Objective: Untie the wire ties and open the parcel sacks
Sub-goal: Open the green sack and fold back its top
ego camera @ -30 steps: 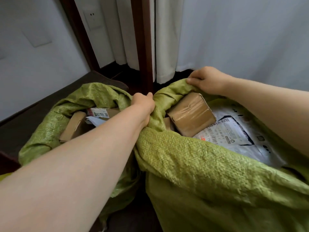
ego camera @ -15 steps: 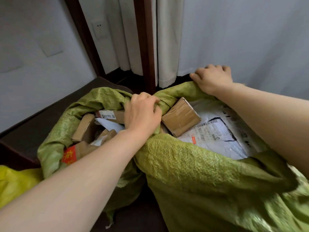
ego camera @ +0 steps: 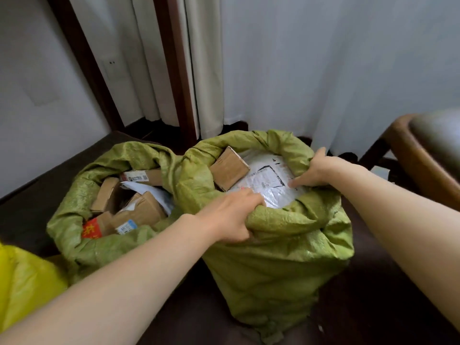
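Two green woven parcel sacks stand open side by side on the dark floor. The right sack (ego camera: 278, 265) holds a taped brown box (ego camera: 230, 169) and a white mailer bag (ego camera: 268, 185). My left hand (ego camera: 229, 217) grips the near rim of this sack, fingers curled over the rolled edge. My right hand (ego camera: 316, 170) grips the sack's right rim, fingers hooked inside. The left sack (ego camera: 74, 195) is open too, with several cardboard boxes (ego camera: 139, 212) showing. No wire tie is in sight.
A yellow sack (ego camera: 22, 285) lies at the lower left. A wooden chair (ego camera: 423, 155) stands at the right. Cream curtains (ego camera: 206, 70) and a dark wooden post (ego camera: 176, 70) stand behind the sacks, with white walls around.
My left hand has moved from the fold between the sacks to the right sack's near rim. My right hand went from the far rim to the right rim. The rim is rolled down lower.
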`<action>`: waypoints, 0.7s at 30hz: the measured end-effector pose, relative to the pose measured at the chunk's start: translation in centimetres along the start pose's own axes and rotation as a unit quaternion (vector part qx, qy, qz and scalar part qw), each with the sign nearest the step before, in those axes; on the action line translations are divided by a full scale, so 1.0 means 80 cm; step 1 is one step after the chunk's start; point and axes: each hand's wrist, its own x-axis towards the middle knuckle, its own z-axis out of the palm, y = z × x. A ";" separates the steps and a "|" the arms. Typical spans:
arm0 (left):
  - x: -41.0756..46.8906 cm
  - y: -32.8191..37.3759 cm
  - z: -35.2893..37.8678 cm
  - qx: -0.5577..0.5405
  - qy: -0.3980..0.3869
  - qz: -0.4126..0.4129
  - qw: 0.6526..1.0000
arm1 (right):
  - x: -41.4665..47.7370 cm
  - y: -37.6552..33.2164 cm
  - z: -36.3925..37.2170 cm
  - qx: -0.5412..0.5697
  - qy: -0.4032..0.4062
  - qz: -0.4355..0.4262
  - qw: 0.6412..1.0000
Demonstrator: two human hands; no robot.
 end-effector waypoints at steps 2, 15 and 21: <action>-0.005 0.002 0.008 0.081 0.025 -0.022 0.996 | -0.030 0.011 -0.006 -0.013 -0.067 0.000 0.998; -0.021 -0.036 0.066 -0.019 0.241 -0.118 0.963 | -0.025 0.011 0.067 0.674 -0.055 0.055 0.735; 0.013 -0.013 0.030 -0.364 0.317 -0.500 0.718 | -0.031 -0.006 0.070 0.534 -0.020 0.089 0.840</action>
